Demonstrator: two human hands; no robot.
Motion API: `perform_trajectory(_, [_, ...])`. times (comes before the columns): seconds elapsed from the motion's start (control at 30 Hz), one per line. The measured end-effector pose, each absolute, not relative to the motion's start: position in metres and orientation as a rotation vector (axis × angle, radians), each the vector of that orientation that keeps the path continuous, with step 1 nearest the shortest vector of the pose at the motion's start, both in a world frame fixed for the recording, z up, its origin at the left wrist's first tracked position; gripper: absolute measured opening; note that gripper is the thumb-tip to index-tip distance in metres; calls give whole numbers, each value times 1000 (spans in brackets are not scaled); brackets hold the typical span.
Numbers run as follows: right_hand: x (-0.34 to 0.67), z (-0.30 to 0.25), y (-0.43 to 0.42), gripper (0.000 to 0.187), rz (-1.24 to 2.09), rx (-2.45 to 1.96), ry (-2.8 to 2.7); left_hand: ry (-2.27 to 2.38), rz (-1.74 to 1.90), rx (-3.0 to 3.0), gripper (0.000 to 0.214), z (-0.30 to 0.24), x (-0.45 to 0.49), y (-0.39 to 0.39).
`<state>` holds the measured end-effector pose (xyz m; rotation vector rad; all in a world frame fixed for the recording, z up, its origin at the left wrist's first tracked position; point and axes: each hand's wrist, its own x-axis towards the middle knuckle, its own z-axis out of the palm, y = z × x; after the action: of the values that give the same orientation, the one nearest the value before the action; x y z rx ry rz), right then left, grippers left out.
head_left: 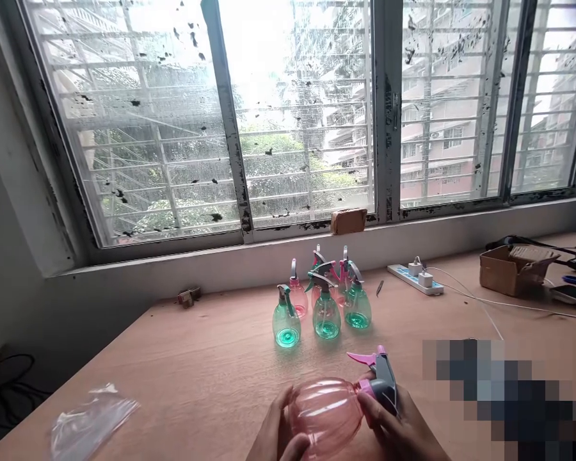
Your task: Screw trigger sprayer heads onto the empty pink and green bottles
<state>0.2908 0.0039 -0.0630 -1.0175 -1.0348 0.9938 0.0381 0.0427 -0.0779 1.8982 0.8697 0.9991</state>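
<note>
Near the table's front edge, a clear pink spray bottle (324, 410) lies tilted on its side between my hands. My left hand (278, 429) is wrapped round the bottle's body, its thumb toward me. My right hand (393, 416) grips the neck, below the grey spray head (384, 384) with its pink trigger and nozzle. Farther back stands a group of upright spray bottles: green ones in front, such as the green bottle (287, 326) at the left, and pink ones such as the pink bottle (296, 298) behind, partly hidden.
A crumpled plastic bag (93, 419) lies at the left. At the back are a tape roll (188, 296), a power strip (413, 280) with chargers and white cables, and an open cardboard box (509, 275). A pixelated patch hides the right front. Windows line the wall.
</note>
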Motion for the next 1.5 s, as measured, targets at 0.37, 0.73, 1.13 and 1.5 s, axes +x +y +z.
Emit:
perform_trajectory(0.37, [293, -65, 5, 45, 980, -976, -1075, 938, 1017, 1984, 100, -94, 35, 55])
perform_trajectory(0.73, [292, -67, 7, 46, 963, -972, -1070, 890, 1029, 1848, 104, -99, 40, 61])
perform_trajectory(1.13, [291, -72, 4, 49, 1021, -935, -1068, 868, 916, 1922, 108, -90, 31, 56])
perform_trajectory(1.5, [292, -73, 4, 52, 1009, -980, -1112, 829, 924, 1912, 104, -103, 29, 62])
